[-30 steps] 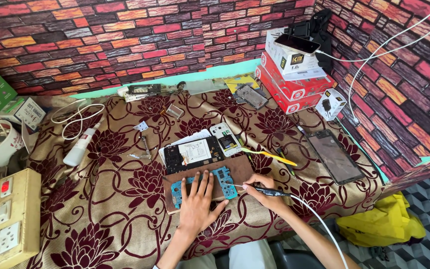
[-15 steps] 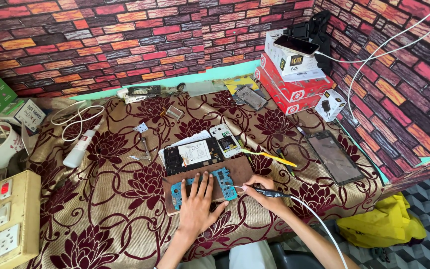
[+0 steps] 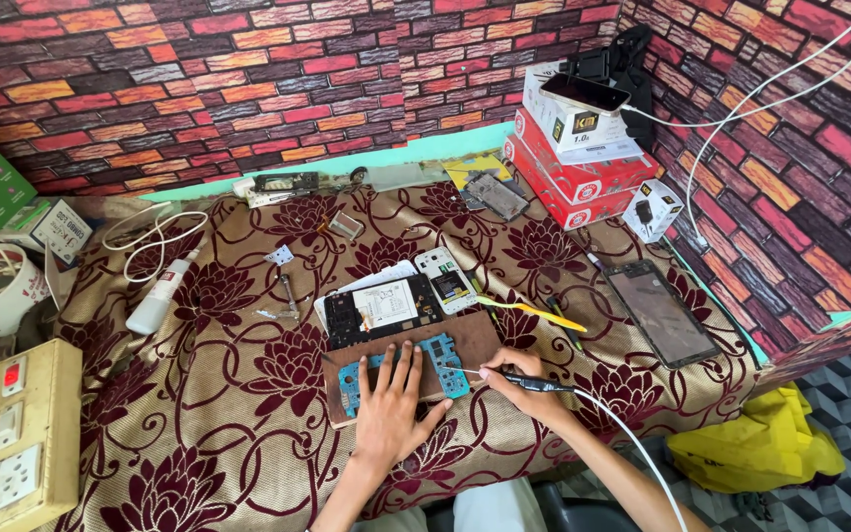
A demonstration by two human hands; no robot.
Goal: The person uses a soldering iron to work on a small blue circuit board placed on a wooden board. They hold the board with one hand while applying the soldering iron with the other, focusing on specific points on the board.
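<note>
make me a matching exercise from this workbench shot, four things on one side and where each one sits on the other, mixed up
Things:
1. blue circuit board
2. white bottle
3. dark phone screen
4. red boxes

Places:
A. flat on the cloth near the right edge
B. stacked at the back right by the brick wall
C. on the brown mat, under the left hand
D. lying on the cloth at the left, by the white cable

Pairs: 1-C, 2-D, 3-A, 4-B
</note>
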